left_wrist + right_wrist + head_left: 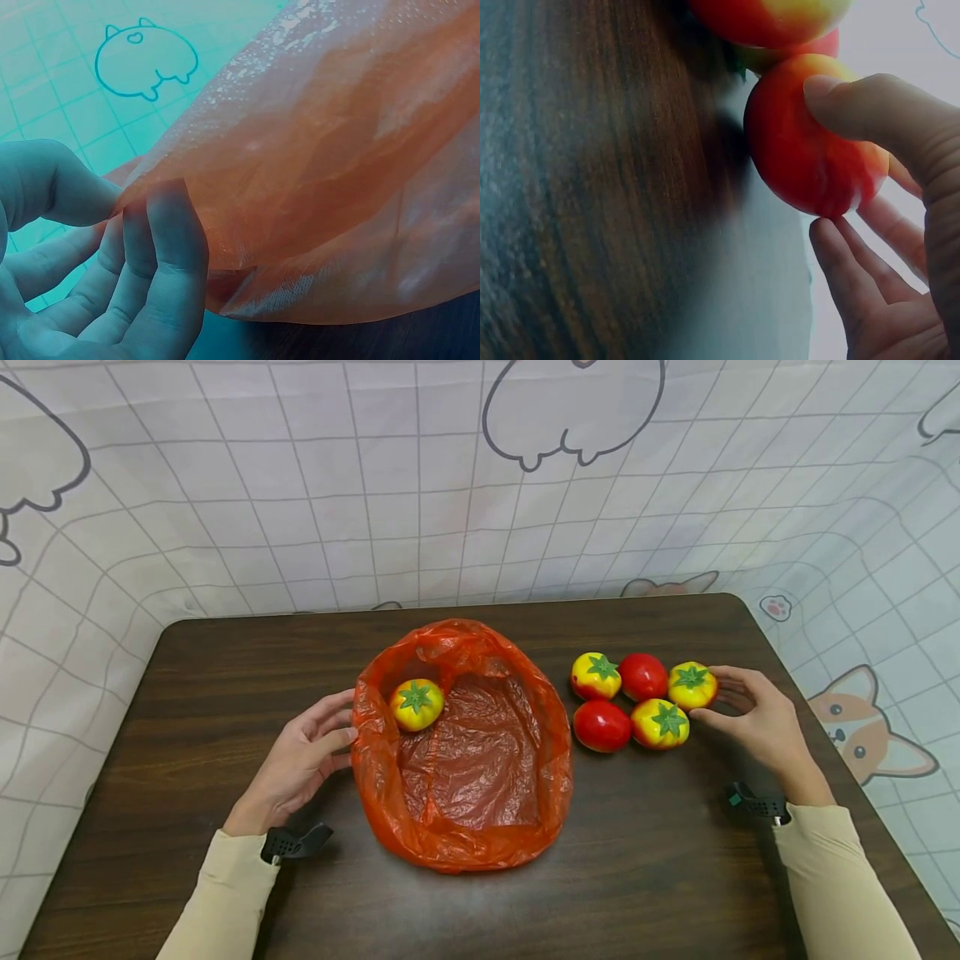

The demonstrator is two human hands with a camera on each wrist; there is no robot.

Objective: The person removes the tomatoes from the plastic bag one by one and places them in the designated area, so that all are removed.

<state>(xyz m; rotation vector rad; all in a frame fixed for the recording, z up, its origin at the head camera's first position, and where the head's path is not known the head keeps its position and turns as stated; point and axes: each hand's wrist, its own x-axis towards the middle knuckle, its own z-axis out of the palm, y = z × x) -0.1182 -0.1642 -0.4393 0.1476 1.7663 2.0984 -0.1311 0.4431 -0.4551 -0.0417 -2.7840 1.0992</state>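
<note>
An orange-red plastic bag stands with its mouth spread wide, and one yellow toy tomato with a green star-shaped top lies inside. My left hand pinches the bag's left rim; in the left wrist view the thumb and fingers grip the thin film. To the right, my right hand holds the rightmost yellow-and-red toy tomato between thumb and fingers. In the right wrist view the thumb lies on that tomato's side, with fingertips against its far end.
Beside the held one, more toy tomatoes sit close together: a yellow one, a red one, another red one and a yellow one. The dark wooden table meets a white gridded cloth behind and at the sides.
</note>
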